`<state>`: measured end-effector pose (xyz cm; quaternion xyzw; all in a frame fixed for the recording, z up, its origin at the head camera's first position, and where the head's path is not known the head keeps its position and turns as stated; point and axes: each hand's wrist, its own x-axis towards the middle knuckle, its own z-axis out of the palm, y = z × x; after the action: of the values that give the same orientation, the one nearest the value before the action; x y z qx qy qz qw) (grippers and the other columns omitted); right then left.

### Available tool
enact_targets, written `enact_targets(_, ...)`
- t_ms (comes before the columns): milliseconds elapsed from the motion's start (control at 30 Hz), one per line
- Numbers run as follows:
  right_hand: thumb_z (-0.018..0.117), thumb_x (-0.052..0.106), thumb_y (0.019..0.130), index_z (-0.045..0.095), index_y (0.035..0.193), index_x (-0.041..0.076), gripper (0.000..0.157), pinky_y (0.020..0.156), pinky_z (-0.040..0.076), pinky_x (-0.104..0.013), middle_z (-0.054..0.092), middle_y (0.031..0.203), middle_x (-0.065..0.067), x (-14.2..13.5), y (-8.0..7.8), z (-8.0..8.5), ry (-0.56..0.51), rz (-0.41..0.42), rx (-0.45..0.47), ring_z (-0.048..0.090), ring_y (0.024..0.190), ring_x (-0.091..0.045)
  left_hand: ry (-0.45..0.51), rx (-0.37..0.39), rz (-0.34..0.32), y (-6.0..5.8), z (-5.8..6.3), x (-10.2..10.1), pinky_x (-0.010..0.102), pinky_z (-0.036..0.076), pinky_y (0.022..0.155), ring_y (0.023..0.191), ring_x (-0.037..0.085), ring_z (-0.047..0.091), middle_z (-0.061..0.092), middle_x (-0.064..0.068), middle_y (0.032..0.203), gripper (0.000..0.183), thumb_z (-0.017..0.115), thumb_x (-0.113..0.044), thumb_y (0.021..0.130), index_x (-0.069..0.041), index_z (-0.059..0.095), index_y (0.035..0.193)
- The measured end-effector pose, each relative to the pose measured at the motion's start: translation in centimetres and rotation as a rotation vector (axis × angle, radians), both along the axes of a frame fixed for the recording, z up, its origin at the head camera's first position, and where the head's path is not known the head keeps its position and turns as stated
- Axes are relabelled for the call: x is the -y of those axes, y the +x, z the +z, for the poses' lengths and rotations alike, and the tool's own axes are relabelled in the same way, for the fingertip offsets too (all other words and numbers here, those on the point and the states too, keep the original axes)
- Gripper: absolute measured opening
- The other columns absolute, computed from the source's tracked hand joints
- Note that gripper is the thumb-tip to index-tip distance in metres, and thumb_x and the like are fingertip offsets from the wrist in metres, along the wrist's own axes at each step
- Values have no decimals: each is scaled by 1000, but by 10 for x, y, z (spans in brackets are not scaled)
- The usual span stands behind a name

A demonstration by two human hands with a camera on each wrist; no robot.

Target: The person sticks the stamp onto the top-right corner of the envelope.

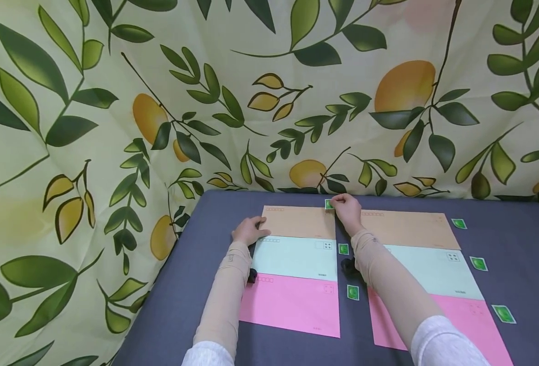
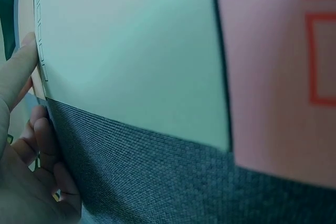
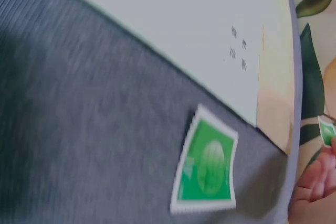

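My right hand [image 1: 348,211] pinches a small green postage stamp [image 1: 328,204] near the top right corner of the left tan envelope [image 1: 297,222]. In the right wrist view that held stamp [image 3: 326,131] shows at the right edge, between the fingertips. My left hand [image 1: 249,231] rests at the left edge of the same envelope, thumb and fingertips touching it. Below lie a pale blue envelope [image 1: 292,258] and a pink envelope [image 1: 292,305], in a column. The left wrist view shows the left thumb [image 2: 21,69] extended along the envelope edge, the other fingers loosely bent.
Two loose green stamps, one upper [image 1: 343,249] and one lower [image 1: 353,293], lie right of the left column. A second column of tan [image 1: 411,229], pale blue [image 1: 439,269] and pink envelopes [image 1: 461,320] lies partly under the right forearm. Three stamps [image 1: 479,264] line its right side.
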<state>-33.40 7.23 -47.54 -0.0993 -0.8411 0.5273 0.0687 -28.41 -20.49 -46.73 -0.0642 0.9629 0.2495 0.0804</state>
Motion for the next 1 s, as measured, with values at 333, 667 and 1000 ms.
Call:
enact_targets(333,60,19,89,65,100,1,22,72,39,-27,64,103,-17,12,2,-8,38,88,116,54,88,-26,-5,-4,-5,1,-1,0,59,30,100,129,29,46,53,5,137,53,69,-40,82,-28,53,132)
enact_targets(667,57,16,90,65,97,-1,21,83,43,-41,65,103,-20,24,5,-6,157,69,108,57,95,-32,-6,-8,11,1,0,-1,59,29,100,129,28,46,53,4,137,52,68,-39,82,-29,54,131)
enact_targets(1000,46,11,92,55,97,1,14,76,46,-45,58,98,-19,32,7,-9,377,132,88,58,91,-34,5,-4,22,-2,-3,0,58,29,100,128,28,47,53,5,137,53,69,-39,81,-29,55,131)
